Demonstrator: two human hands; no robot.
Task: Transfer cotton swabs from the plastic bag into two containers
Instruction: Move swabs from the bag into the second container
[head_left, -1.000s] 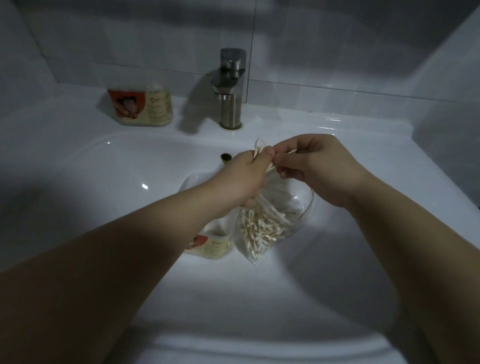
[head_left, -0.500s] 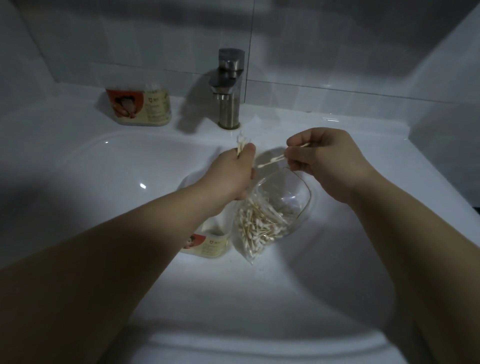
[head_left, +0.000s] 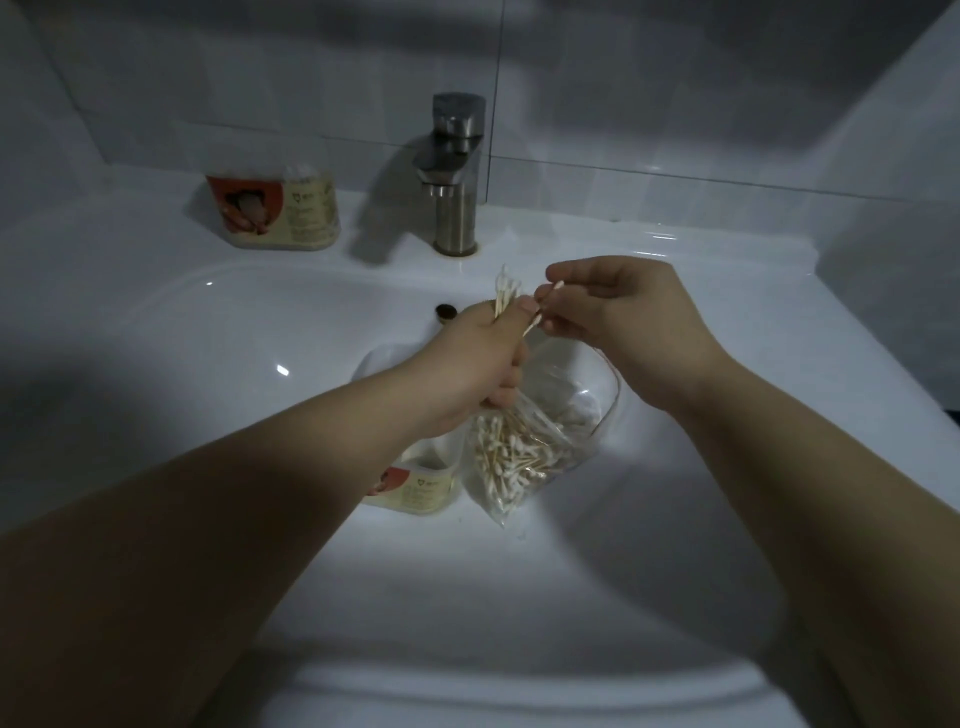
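Note:
A clear plastic bag (head_left: 524, 457) full of cotton swabs hangs over the sink basin. My left hand (head_left: 478, 364) grips the bag's upper edge and also pinches a small bunch of swabs (head_left: 505, 296) that stick up above its thumb. My right hand (head_left: 618, 312) holds a single swab (head_left: 545, 306) between its fingertips, with the swab's lower end touching the left thumb. One container (head_left: 415, 480) with a red and cream label lies in the basin, partly hidden under my left forearm. A second container (head_left: 275, 210) of the same kind stands on the ledge at the back left.
A steel faucet (head_left: 456, 171) stands at the back centre of the white sink (head_left: 156, 364). The overflow hole (head_left: 445, 312) sits just left of my left hand. Grey tiled walls close in behind and on the right.
My right hand was apart from the left half a second ago with one swab; it has moved back left, bringing that swab against the left thumb and the bunch.

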